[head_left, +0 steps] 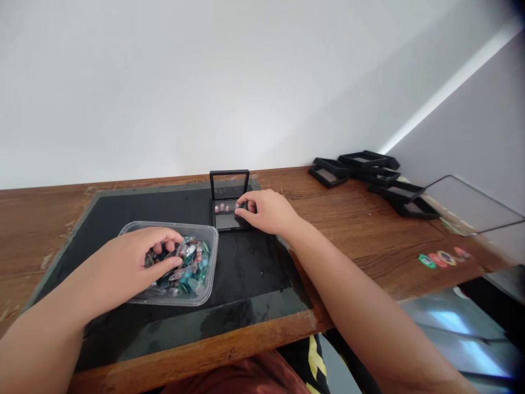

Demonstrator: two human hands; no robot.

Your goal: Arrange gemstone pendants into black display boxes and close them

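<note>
My left hand point(135, 260) reaches into a clear plastic tub point(212, 262) of loose press-on nails point(192, 268) in teal, green, pink and clear tones. Its fingers are curled, with a gap between thumb and forefinger. At the right side of an opened black display case point(227, 221), my right hand point(264, 210) pinches what looks like a small press-on nail, mostly covered by the fingertips. A short row of pinkish press-on nails point(222, 208) lies in the case, left of those fingertips. The case's framed lid point(229, 173) stands upright at the back.
A black mat point(254, 273) lies under tub and case on the wooden table point(336, 235). Several black cases point(365, 158) are piled at the back right. Round colourful stickers or discs point(438, 259) lie near the right edge. A white wall point(164, 82) rises behind.
</note>
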